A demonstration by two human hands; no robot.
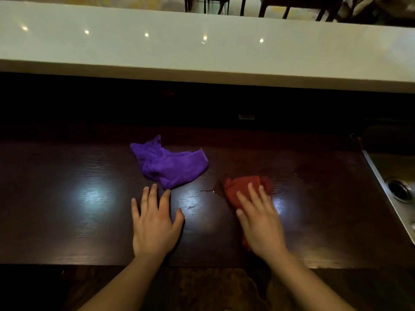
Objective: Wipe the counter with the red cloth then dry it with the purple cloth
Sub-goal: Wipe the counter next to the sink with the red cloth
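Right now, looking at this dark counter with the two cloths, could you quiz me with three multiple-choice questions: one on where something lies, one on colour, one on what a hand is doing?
1. Where does the purple cloth lie?
A. in the sink
B. on the counter, just beyond the left hand
C. under the right hand

2. What colour is the cloth under the right hand?
A. red
B. green
C. white

3. What is the left hand doing?
A. gripping the purple cloth
B. lifted in the air
C. resting flat and open on the counter

Answers: B, it lies crumpled past the fingertips; A, the red cloth shows beyond the fingers; C, its fingers are spread, holding nothing.
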